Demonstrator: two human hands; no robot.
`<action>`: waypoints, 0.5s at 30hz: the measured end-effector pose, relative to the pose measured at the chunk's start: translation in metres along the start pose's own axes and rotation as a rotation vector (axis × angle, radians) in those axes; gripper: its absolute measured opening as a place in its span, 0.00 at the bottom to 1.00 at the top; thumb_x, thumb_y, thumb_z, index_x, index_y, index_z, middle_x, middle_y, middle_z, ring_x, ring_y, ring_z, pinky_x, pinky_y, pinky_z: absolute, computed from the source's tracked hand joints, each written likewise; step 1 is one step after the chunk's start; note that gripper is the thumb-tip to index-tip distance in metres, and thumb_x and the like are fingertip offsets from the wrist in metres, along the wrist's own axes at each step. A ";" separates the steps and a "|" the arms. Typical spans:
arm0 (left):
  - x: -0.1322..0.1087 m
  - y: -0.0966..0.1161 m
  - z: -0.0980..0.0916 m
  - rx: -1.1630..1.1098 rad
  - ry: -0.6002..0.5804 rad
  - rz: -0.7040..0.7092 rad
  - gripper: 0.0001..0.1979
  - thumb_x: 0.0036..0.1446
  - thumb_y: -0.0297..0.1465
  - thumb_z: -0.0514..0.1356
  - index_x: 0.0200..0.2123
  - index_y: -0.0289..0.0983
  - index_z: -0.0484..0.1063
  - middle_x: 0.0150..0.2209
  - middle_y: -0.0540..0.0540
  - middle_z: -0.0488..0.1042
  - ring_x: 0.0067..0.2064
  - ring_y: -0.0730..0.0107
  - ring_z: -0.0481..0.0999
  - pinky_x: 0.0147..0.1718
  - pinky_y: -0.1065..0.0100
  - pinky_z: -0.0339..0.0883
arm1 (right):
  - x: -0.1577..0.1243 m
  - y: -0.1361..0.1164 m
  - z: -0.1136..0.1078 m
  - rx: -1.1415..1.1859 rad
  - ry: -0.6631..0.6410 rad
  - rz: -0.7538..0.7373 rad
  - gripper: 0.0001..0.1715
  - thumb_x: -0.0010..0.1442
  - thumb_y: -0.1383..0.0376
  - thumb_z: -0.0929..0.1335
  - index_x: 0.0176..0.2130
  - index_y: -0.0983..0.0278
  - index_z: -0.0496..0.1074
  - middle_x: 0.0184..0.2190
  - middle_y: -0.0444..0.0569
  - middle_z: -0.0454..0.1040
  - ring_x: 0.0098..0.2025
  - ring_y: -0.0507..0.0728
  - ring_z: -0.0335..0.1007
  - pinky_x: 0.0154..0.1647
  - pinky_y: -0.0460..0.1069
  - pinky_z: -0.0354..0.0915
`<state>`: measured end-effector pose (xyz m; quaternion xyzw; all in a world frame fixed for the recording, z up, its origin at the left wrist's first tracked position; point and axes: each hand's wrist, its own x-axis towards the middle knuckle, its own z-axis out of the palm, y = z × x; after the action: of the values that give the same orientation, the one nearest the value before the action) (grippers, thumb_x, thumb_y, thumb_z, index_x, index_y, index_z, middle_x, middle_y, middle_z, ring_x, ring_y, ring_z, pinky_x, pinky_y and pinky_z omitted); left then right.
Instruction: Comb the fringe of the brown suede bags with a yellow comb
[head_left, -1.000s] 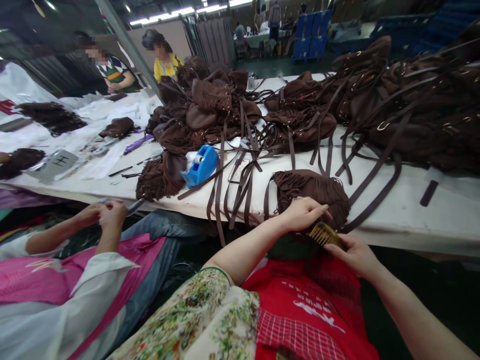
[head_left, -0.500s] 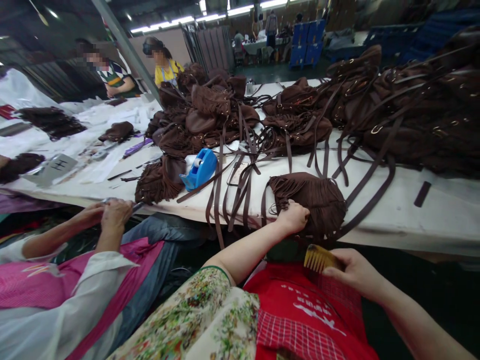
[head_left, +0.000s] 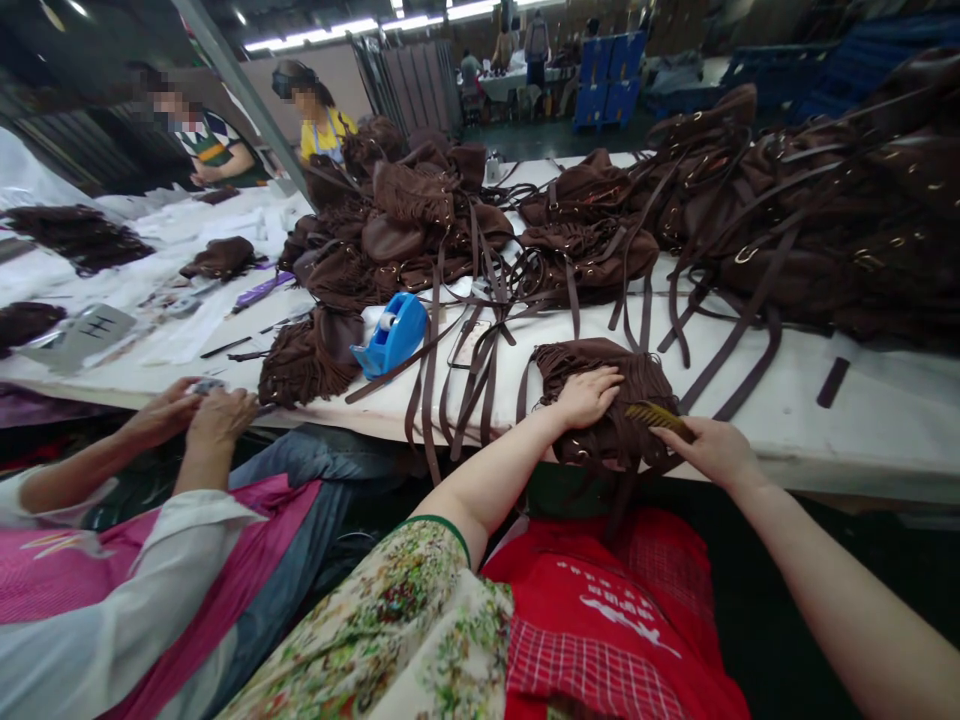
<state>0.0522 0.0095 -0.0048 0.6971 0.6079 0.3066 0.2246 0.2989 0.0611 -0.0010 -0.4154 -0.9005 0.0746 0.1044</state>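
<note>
A brown fringed suede bag (head_left: 592,362) lies at the near edge of the white table (head_left: 862,430), its fringe hanging over the edge. My left hand (head_left: 587,395) lies flat on the bag with fingers stretched out, pressing it down. My right hand (head_left: 712,450) grips a yellow-brown comb (head_left: 658,416) whose teeth are in the fringe on the bag's right side.
A blue tape dispenser (head_left: 394,333) sits left of the bag among loose brown straps (head_left: 457,370). Piles of brown bags (head_left: 420,225) fill the table's back and right (head_left: 825,210). A person in pink (head_left: 172,420) works at my left; two others stand at the far left.
My right hand has lifted the comb from below the table edge up onto the fringe. My left hand has shifted up and flattened on the bag.
</note>
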 end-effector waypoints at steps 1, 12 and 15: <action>0.000 -0.001 0.000 0.010 -0.004 -0.001 0.19 0.66 0.36 0.48 0.56 0.41 0.68 0.64 0.46 0.62 0.66 0.69 0.59 0.65 0.61 0.47 | -0.008 -0.004 0.001 0.016 -0.028 -0.021 0.35 0.58 0.37 0.59 0.23 0.61 0.72 0.20 0.49 0.73 0.24 0.57 0.68 0.24 0.49 0.54; 0.002 0.008 0.004 0.002 -0.015 -0.036 0.18 0.63 0.34 0.52 0.54 0.42 0.71 0.64 0.46 0.63 0.65 0.65 0.59 0.65 0.59 0.47 | -0.078 -0.029 0.000 0.501 -0.304 0.024 0.26 0.58 0.45 0.66 0.37 0.63 0.79 0.29 0.47 0.80 0.30 0.60 0.75 0.31 0.49 0.67; 0.000 0.020 -0.004 0.020 -0.014 -0.014 0.18 0.62 0.34 0.54 0.54 0.40 0.71 0.63 0.44 0.63 0.65 0.61 0.60 0.65 0.57 0.48 | -0.075 -0.030 -0.004 0.533 -0.234 0.078 0.26 0.57 0.45 0.67 0.35 0.64 0.79 0.28 0.48 0.80 0.30 0.60 0.74 0.31 0.50 0.67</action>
<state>0.0633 0.0062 0.0121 0.6972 0.6141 0.2941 0.2242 0.3251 -0.0151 0.0005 -0.3961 -0.8385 0.3599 0.1024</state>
